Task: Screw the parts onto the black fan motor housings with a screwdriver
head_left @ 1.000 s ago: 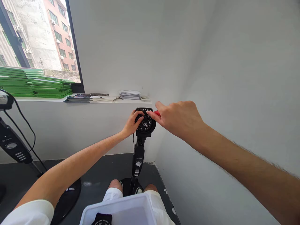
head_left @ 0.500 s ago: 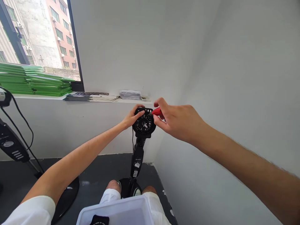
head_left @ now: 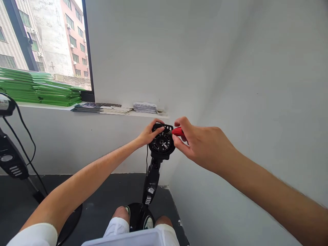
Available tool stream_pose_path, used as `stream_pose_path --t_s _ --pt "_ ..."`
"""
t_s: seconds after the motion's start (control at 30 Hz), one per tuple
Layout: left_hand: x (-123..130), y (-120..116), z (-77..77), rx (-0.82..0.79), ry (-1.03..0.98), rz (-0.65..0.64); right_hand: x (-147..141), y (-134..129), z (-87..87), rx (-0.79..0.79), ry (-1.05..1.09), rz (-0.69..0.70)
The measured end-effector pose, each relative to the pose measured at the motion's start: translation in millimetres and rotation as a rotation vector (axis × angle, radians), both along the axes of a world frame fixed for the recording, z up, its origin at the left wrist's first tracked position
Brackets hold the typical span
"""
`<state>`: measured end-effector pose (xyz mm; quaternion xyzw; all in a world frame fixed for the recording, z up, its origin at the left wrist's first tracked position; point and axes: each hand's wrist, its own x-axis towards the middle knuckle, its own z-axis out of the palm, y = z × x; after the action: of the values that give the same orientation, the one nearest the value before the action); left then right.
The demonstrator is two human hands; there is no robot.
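Nearest us, below the black fan motor head (head_left: 162, 142), a white bin's rim (head_left: 133, 240) lies across our lap, lower in view than a second ago, and the motor head's stand drops to the dark floor (head_left: 107, 194) between our knees. At the motor head our left hand (head_left: 148, 134) stays clamped on its upper left edge, while our right hand (head_left: 202, 145), closed on the red-handled screwdriver (head_left: 177, 131), has drawn back right, its tip now at the housing's upper right. Beyond the motor head run the white sill (head_left: 107, 110), its green stacks (head_left: 41, 90) and the window (head_left: 51, 41).
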<state>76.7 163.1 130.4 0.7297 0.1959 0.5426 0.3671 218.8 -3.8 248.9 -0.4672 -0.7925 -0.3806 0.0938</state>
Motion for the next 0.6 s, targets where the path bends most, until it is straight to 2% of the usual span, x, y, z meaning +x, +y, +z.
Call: stream_pose_path --t_s 0.1,0.3,0.37,0.5,0.6 --pt "0.9 1.4 -1.0 0.011 -0.008 -0.012 5.8 2.1 -0.2 -0.095 0.017 0.09" --pt "1.5 0.7 -1.8 -0.027 -0.007 -0.015 4.1 2.9 -6.3 0.156 -0.043 -0.052" --pt "1.2 0.0 -1.3 -0.022 -0.009 -0.006 3.8 3.0 -6.3 0.114 0.017 -0.035" --pt "1.2 -0.8 -1.0 -0.008 -0.019 0.016 7.0 2.9 -5.2 -0.093 0.084 0.054" --pt "1.7 -0.9 -1.3 -0.002 -0.011 0.04 8.2 2.4 -8.7 -0.027 0.017 0.046"
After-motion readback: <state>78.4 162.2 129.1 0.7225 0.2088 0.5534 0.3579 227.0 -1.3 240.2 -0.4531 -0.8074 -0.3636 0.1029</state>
